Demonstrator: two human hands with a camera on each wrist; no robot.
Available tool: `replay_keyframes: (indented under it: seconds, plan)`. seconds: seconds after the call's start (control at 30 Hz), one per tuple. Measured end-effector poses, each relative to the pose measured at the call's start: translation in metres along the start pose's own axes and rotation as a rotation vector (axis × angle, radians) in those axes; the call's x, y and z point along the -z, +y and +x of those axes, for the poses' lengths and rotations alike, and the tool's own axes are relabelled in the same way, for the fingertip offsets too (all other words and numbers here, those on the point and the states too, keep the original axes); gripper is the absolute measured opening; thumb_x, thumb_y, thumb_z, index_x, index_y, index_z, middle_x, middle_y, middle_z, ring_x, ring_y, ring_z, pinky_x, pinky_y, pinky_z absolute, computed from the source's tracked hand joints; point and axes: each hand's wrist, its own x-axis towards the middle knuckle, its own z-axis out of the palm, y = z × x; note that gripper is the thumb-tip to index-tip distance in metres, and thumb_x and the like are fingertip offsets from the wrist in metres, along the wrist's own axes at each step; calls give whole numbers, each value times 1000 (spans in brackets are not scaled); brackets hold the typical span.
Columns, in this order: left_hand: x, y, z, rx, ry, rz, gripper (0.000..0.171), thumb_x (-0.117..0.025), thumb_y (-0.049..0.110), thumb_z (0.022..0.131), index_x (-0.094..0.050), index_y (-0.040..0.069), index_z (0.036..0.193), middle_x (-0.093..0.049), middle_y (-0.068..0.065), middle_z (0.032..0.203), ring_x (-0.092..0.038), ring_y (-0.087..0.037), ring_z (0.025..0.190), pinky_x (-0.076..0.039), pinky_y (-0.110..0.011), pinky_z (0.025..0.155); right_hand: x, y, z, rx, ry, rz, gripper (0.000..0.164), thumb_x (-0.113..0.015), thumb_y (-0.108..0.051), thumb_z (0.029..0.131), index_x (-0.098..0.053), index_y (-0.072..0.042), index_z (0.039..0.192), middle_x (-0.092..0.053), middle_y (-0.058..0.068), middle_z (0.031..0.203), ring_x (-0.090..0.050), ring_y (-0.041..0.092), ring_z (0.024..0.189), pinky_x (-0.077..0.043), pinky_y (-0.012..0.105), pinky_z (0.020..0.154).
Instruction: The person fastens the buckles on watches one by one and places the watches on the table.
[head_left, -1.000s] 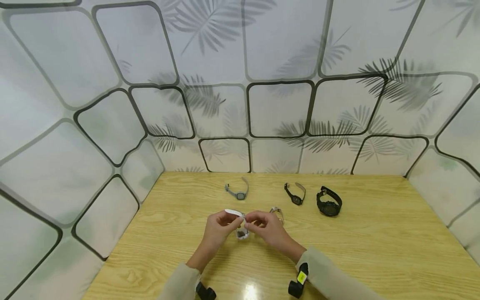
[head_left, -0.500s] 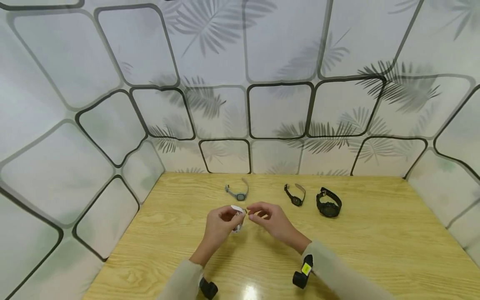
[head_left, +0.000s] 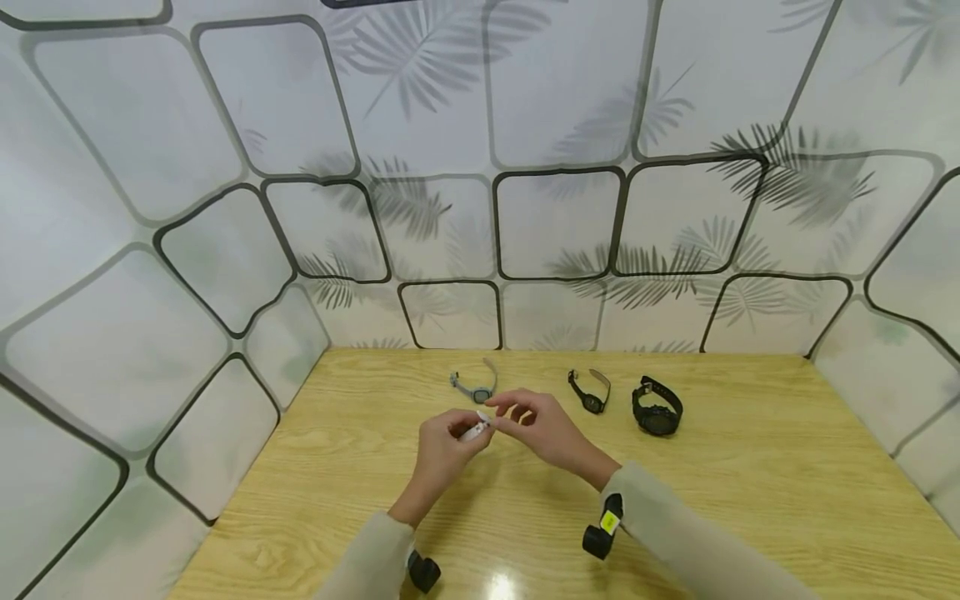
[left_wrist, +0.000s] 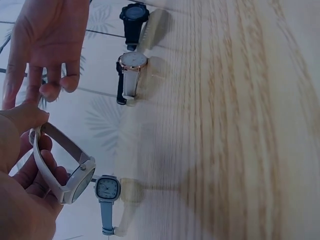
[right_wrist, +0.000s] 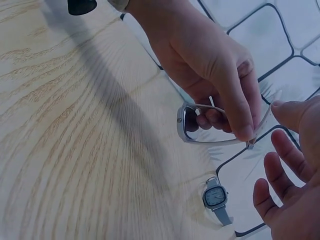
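Note:
A white watch hangs in my left hand, its thumb and fingers gripping the strap near the buckle. The strap forms a loop, with the case at its lower end in the left wrist view. My right hand is close on the right. Its thumb touches the upright tail of the strap, while the index finger stands apart from it and the other fingers are loosely bent. Left fingers hide part of the band.
On the wooden table behind the hands lie a grey watch, a slim black watch and a bulky black watch. Another white-strapped watch shows in the left wrist view, hidden by the right hand from above. Patterned cloth stands behind.
My right hand has drawn off the strap, then come back higher with only its thumb at the tail. The watch has tilted and lifted within my left hand.

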Motion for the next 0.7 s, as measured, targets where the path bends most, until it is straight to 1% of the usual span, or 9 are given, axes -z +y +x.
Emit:
replay_keyframes:
  seconds: [0.17, 0.37, 0.47, 0.53, 0.57, 0.63, 0.7]
  plan:
    - [-1, -2, -1, -30, 0, 69, 6, -84, 9, 86, -80, 8, 90, -74, -1, 80, -65, -7, 67, -55, -22, 61, -3, -5, 2, -5, -20, -14, 28, -71, -28, 100, -73, -17, 126, -67, 1, 106, -63, 17, 84, -54, 31, 69]
    - [-3, -2, -2, -56, 0, 87, 5, -84, 7, 85, -80, 7, 89, -74, -2, 80, -66, -9, 67, -55, -23, 61, -5, -6, 2, -2, -20, -46, 19, -72, -27, 99, -75, -22, 117, -65, -5, 103, -61, 15, 82, -54, 32, 68]
    - [-2, -1, -3, -72, -7, 85, 8, -84, 6, 85, -80, 7, 92, -76, -3, 84, -69, -10, 70, -58, -25, 62, -5, -5, 2, 5, -3, -49, 17, -71, -27, 100, -75, -21, 115, -66, -6, 102, -62, 15, 83, -55, 32, 71]
    - [-2, -1, -3, -79, -13, 84, 9, -83, 6, 86, -81, 7, 95, -77, -5, 87, -70, -11, 73, -59, -27, 64, -4, -3, 2, 16, 7, -50, 18, -70, -26, 100, -74, -18, 116, -67, -5, 104, -63, 14, 86, -56, 32, 74]
    - [-2, -1, -3, -76, -18, 83, 10, -83, 6, 86, -81, 7, 96, -77, -5, 89, -71, -12, 74, -60, -27, 65, -4, -2, 2, 16, 9, -46, 19, -70, -26, 101, -74, -17, 117, -68, -5, 105, -63, 14, 87, -56, 32, 75]
    - [-2, 0, -3, -68, -24, 85, 11, -83, 7, 87, -81, 8, 97, -77, -4, 91, -72, -11, 76, -60, -27, 66, -2, -1, 2, 12, 11, -37, 19, -69, -25, 101, -73, -17, 117, -69, -6, 107, -63, 13, 90, -56, 32, 77]
    - [-2, 1, -3, -58, -31, 90, 11, -83, 7, 87, -81, 9, 97, -77, -3, 91, -72, -11, 77, -60, -27, 67, -1, 0, 2, 13, 11, -30, 20, -69, -24, 101, -73, -14, 118, -70, -6, 108, -64, 14, 92, -56, 32, 77]
